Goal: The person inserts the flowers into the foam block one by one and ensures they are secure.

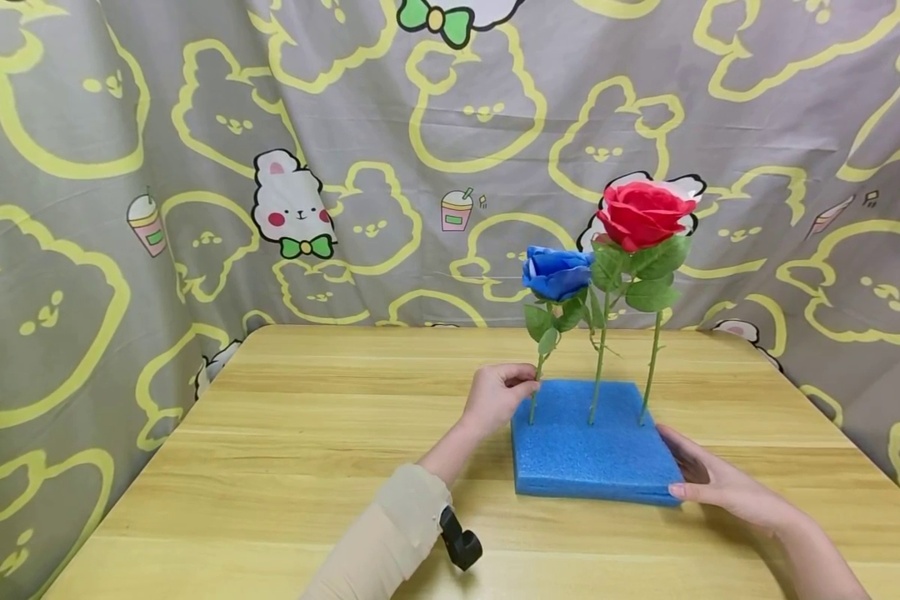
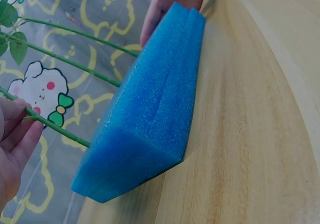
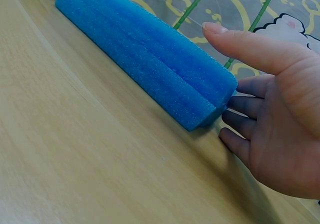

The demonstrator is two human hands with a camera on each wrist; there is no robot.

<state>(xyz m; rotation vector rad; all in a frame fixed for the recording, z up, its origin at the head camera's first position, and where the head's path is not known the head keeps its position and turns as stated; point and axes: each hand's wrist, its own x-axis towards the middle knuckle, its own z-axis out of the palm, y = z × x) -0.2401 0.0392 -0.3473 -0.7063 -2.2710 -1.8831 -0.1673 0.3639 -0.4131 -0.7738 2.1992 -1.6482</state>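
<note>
A thick blue foam block (image 1: 585,475) lies on the table with three green stems stuck upright in its top. My left hand (image 1: 495,398) pinches the lower stem of the leftmost flower, a blue rose (image 1: 558,273), just above the foam. A red rose (image 1: 641,215) stands higher on the right; whether the middle stem (image 1: 598,367) carries its own bloom behind the leaves cannot be told. My right hand (image 1: 727,483) rests against the block's right side. In the right wrist view its fingers (image 3: 245,109) touch the block's end, and the thumb stays extended.
The wooden table (image 1: 307,442) extends left and in front of the block. A grey curtain (image 1: 382,108) with yellow bear outlines hangs behind and at both sides. A black strap piece (image 1: 461,542) sits at my left sleeve (image 1: 390,533).
</note>
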